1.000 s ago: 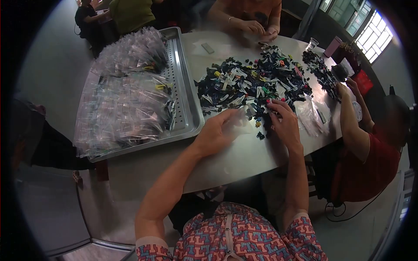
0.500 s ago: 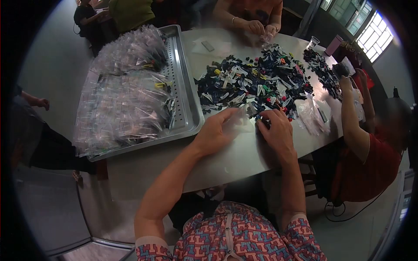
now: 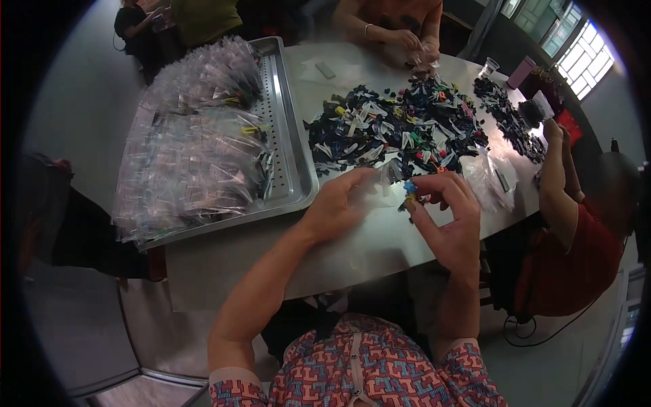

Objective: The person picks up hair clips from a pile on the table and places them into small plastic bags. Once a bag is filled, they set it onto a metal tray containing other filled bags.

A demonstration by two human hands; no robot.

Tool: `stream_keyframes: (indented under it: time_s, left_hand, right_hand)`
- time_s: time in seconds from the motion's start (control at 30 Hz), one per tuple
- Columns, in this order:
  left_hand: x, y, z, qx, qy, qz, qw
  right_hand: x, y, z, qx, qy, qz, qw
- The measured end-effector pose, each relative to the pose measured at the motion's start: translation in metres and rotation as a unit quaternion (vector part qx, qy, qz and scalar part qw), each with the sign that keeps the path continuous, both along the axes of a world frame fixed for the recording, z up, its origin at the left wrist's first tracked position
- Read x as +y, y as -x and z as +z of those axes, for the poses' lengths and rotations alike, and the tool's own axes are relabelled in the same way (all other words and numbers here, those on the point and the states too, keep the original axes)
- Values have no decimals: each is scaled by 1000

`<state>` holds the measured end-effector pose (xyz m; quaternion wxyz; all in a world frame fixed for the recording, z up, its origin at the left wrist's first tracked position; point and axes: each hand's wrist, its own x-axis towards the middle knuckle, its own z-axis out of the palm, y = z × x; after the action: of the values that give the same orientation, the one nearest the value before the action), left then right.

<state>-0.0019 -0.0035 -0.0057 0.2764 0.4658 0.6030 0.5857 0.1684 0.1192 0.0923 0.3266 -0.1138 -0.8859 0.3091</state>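
Observation:
My left hand is closed on a clear plastic bag, held above the table's near edge. My right hand pinches a few small coloured clips, blue and yellow among them, between thumb and fingertips. These clips are just right of the bag, apart from it. Behind both hands spreads a pile of small clips, mostly black, with white, yellow, green and red ones mixed in. To the right of my right hand lies a stack of flat clear bags.
A metal tray on the left bears heaps of filled clear bags. Across the table, a person handles a bag. A person in red sits at the right, beside another dark pile. A clear cup stands behind.
My right hand has lifted from the pile's near edge, turning and moving right with small coloured clips in its fingers. My left hand stays almost still with the bag.

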Motion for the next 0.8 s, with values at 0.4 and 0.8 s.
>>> stream_keyframes:
  time_s: [0.4, 0.8]
  left_hand:
    - [1, 1, -5, 74, -29, 17, 997]
    - [-1, 3, -2, 58, 11, 15, 998]
  right_hand:
    - [-7, 20, -14, -24, -150, -21, 988]
    - [32, -19, -43, -144, -56, -79, 985]
